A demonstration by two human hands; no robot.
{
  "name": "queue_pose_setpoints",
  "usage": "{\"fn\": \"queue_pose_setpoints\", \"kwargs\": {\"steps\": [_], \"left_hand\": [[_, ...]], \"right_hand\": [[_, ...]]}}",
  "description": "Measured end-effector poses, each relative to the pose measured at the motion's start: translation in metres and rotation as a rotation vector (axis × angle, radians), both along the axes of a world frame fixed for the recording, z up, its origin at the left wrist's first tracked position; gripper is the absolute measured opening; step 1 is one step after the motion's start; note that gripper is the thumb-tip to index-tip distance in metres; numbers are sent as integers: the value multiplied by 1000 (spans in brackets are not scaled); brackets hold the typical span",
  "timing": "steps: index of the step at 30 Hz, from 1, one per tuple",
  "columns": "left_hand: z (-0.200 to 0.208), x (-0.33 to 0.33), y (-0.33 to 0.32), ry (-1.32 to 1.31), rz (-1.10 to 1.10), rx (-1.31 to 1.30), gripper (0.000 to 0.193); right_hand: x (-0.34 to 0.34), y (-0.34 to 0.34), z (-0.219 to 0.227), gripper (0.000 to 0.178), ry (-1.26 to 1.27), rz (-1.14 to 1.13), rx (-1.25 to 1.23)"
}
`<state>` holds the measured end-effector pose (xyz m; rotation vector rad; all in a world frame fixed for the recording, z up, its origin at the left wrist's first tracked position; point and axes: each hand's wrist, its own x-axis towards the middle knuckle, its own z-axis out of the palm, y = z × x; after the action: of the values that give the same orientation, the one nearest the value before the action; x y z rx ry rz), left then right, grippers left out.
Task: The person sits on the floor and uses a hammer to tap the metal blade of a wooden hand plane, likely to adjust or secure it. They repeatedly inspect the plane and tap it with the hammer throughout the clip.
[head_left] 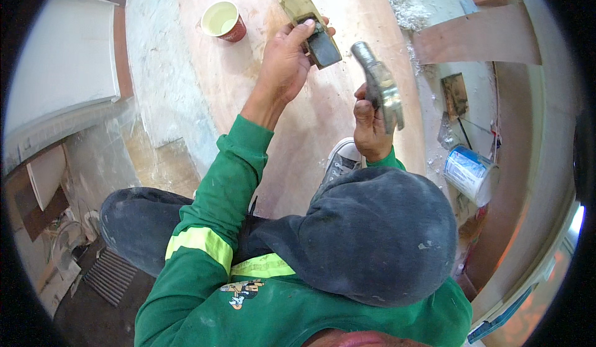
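Observation:
My left hand (287,62) grips a small wooden hand plane (300,5) with a dark metal iron set in its body. The thumb lies on top of the iron, and the fingers wrap round the far side. To the right, my right hand (372,128) is closed round a claw hammer (380,81), its metal head slightly blurred and its handle mostly hidden. The hammer head is raised close to the plane, a small gap apart from it. A red paper cup (232,31) with a pale inside stands left of the plane.
A pale plywood sheet (205,77) lies beneath my hands. Wood shavings (406,5) are scattered at the upper right. A blue and white can (470,174) lies tipped on the right, below a dark wooden block (456,95). My sneaker (340,160) rests on the plywood.

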<state>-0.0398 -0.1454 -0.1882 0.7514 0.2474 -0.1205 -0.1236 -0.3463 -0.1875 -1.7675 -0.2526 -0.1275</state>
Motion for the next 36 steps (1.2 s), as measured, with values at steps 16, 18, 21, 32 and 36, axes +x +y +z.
{"fn": "queue_pose_setpoints", "kwargs": {"steps": [16, 18, 21, 32, 36], "left_hand": [[43, -14, -4, -333, -274, 74, 63], [46, -13, -1, -367, -274, 85, 61], [51, -11, 1, -418, -251, 76, 59], [105, 2, 27, -538, -121, 132, 58], [131, 0, 42, -611, -75, 130, 61]], "right_hand": [[10, -40, 26, 53, 129, 58, 144], [9, -36, 31, 53, 106, 28, 159], [10, -33, 33, 48, 63, 26, 106], [32, -15, 68, 28, -121, 77, 12], [47, -1, 105, 40, -323, 140, -50]]}}
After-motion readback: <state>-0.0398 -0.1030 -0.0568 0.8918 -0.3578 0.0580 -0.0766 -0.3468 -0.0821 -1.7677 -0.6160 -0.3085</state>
